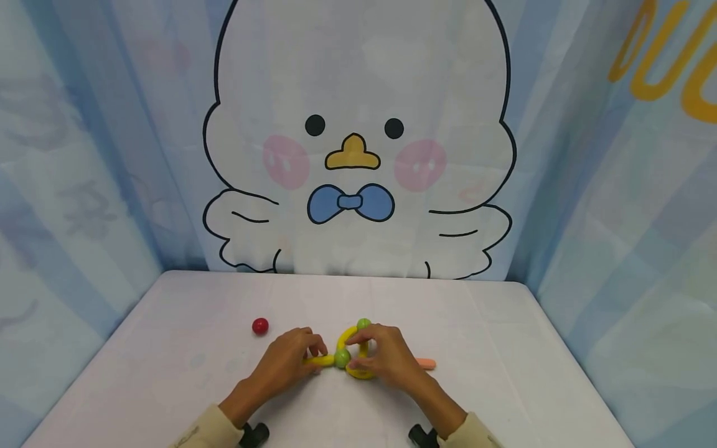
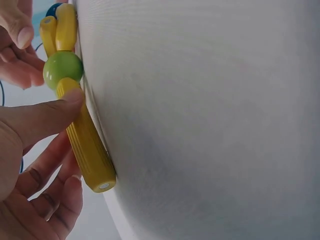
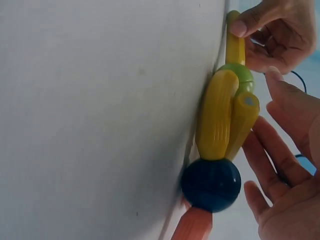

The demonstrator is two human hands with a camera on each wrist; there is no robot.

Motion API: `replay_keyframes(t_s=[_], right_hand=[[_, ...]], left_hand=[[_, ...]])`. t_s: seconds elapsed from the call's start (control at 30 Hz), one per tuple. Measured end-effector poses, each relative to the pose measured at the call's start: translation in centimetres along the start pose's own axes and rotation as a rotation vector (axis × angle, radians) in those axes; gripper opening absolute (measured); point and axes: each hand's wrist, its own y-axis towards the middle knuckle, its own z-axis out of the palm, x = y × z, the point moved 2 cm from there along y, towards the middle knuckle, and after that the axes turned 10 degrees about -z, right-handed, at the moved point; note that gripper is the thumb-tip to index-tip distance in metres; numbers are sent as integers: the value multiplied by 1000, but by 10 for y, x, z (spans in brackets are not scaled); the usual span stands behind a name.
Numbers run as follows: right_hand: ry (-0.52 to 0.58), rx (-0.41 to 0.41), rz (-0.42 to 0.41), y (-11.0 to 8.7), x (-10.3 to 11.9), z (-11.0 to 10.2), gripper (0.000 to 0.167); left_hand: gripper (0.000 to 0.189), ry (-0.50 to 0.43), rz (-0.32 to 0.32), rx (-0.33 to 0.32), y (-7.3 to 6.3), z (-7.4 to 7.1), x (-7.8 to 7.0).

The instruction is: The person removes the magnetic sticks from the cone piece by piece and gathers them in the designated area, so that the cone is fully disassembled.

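Note:
My left hand pinches a straight yellow magnetic stick between thumb and fingers, low over the table. One end of that stick meets a green ball. From the ball's other side run curved yellow sticks, forming a loop. A second green ball sits at the loop's far side. A dark blue ball joins the loop, with an orange stick extending right from it. My right hand hovers over the loop, its thumb and fingers loosely spread beside the curved sticks.
A red ball lies alone on the white table, beyond my left hand. Behind the table's far edge hangs a curtain with a cartoon bird; more curtains flank both sides.

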Motion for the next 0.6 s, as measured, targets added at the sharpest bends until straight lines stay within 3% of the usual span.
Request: replay_keyframes(t_s=[0.23, 0.43, 0.6], right_hand=[[-90, 43, -38, 6, 2, 12, 31], [-98, 45, -77, 9, 5, 17, 29], [-86, 69, -64, 11, 6, 18, 27]], left_hand=[[25, 0, 8, 15, 0, 1, 2], [26, 0, 12, 11, 0, 2, 2], [27, 5, 15, 18, 1, 2, 1]])
